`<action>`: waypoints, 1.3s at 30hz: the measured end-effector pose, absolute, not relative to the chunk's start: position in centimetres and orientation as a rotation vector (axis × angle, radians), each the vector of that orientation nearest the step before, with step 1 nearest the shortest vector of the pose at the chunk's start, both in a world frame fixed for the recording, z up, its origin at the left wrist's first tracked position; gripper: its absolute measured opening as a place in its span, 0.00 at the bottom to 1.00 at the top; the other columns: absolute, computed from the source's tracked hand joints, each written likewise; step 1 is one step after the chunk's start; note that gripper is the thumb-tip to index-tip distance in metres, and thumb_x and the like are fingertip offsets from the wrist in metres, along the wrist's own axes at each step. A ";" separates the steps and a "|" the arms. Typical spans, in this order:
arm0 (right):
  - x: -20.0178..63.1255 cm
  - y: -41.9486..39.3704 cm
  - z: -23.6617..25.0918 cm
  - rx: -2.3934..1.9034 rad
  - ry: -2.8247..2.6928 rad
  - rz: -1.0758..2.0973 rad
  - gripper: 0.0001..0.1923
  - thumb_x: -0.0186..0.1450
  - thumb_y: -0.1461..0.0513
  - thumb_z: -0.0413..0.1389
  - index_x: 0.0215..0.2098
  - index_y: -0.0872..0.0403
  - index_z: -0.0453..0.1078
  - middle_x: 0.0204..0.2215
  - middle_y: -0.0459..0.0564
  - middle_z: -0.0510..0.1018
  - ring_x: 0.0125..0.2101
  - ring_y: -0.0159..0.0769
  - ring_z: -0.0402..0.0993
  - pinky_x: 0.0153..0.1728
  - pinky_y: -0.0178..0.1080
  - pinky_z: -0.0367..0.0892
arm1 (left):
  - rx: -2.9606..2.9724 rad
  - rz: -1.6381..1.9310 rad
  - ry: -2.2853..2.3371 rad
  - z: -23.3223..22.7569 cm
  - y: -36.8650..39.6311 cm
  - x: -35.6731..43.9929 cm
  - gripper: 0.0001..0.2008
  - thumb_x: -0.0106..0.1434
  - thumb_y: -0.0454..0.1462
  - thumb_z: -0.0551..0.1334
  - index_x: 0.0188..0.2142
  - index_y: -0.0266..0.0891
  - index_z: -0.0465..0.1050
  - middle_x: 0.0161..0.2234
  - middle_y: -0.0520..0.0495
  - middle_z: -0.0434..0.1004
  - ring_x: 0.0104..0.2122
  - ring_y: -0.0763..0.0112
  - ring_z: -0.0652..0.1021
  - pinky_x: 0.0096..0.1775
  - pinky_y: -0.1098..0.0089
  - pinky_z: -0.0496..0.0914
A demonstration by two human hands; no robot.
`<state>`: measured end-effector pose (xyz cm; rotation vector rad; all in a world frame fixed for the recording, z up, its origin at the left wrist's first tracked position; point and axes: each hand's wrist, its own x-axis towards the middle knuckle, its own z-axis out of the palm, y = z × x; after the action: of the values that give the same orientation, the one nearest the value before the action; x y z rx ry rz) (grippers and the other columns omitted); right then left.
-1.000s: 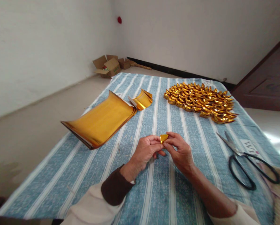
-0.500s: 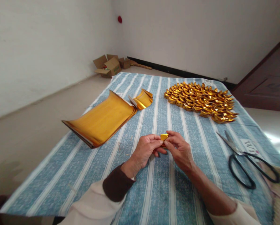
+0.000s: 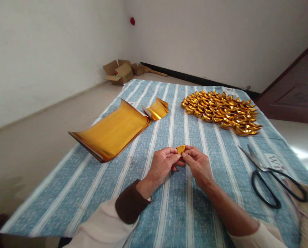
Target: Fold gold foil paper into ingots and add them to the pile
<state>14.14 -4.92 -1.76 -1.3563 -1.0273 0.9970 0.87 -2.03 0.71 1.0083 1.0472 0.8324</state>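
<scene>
- Left hand (image 3: 162,164) & right hand (image 3: 198,164): both still pinched on small gold foil piece (image 3: 180,149), held together above striped cloth (image 3: 179,213).
- Vs 0.5 s ago: piece looks smaller, more tucked between fingertips.

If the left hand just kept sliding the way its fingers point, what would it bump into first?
The left hand points right, across the small folded gold foil piece it pinches, so it would meet the right hand almost at once. Their fingertips look close to touching, though depth is hard to judge.
</scene>
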 end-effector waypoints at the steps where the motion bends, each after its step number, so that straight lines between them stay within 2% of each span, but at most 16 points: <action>1: 14.1 -4.9 -1.8 -1.361 -1.017 1.004 0.15 0.59 0.51 0.60 0.23 0.54 0.74 0.44 0.57 0.76 0.44 0.44 0.75 0.40 0.43 0.72 | 1.019 0.835 1.046 0.7 -2.0 0.9 0.06 0.56 0.36 0.65 0.32 0.33 0.74 0.26 0.44 0.80 0.26 0.67 0.81 0.20 0.77 0.65; 13: 14.2 -4.8 -2.0 -1.392 -1.049 0.933 0.13 0.59 0.55 0.60 0.21 0.54 0.73 0.38 0.54 0.79 0.40 0.42 0.76 0.39 0.43 0.72 | 1.124 0.843 1.046 0.3 -2.2 1.0 0.06 0.57 0.36 0.64 0.33 0.34 0.77 0.27 0.45 0.80 0.26 0.66 0.82 0.20 0.77 0.66; 16: 14.2 -4.9 -2.1 -1.375 -1.069 0.919 0.13 0.59 0.54 0.60 0.22 0.53 0.75 0.38 0.54 0.79 0.40 0.41 0.77 0.38 0.42 0.73 | 1.132 0.832 1.056 0.4 -2.1 0.9 0.06 0.57 0.36 0.65 0.33 0.34 0.77 0.27 0.45 0.80 0.26 0.66 0.82 0.20 0.77 0.66; 23: 14.5 -5.0 -2.3 -1.321 -1.216 0.797 0.08 0.61 0.57 0.61 0.26 0.51 0.78 0.36 0.51 0.79 0.39 0.39 0.77 0.43 0.43 0.71 | 1.083 0.790 1.054 0.3 -1.9 0.7 0.05 0.58 0.35 0.64 0.32 0.33 0.77 0.26 0.44 0.80 0.24 0.69 0.81 0.20 0.78 0.67; 31: 14.8 -5.0 -2.8 -1.303 -1.259 0.717 0.07 0.61 0.56 0.61 0.28 0.49 0.78 0.35 0.50 0.80 0.39 0.40 0.77 0.42 0.43 0.72 | 0.973 0.745 1.013 0.5 -1.8 0.7 0.06 0.58 0.35 0.65 0.31 0.33 0.76 0.26 0.45 0.80 0.24 0.70 0.81 0.20 0.79 0.66; 39: 14.6 -5.1 -2.7 -1.277 -1.382 0.548 0.08 0.64 0.59 0.58 0.29 0.49 0.78 0.34 0.50 0.79 0.37 0.39 0.78 0.42 0.43 0.73 | 0.932 0.707 0.989 0.7 -1.7 0.4 0.05 0.56 0.34 0.67 0.31 0.32 0.76 0.25 0.45 0.80 0.24 0.71 0.81 0.21 0.79 0.66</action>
<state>14.55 -5.05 -2.70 -1.2770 -1.3825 0.5477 0.40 -1.69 0.71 0.9318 0.9895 0.7068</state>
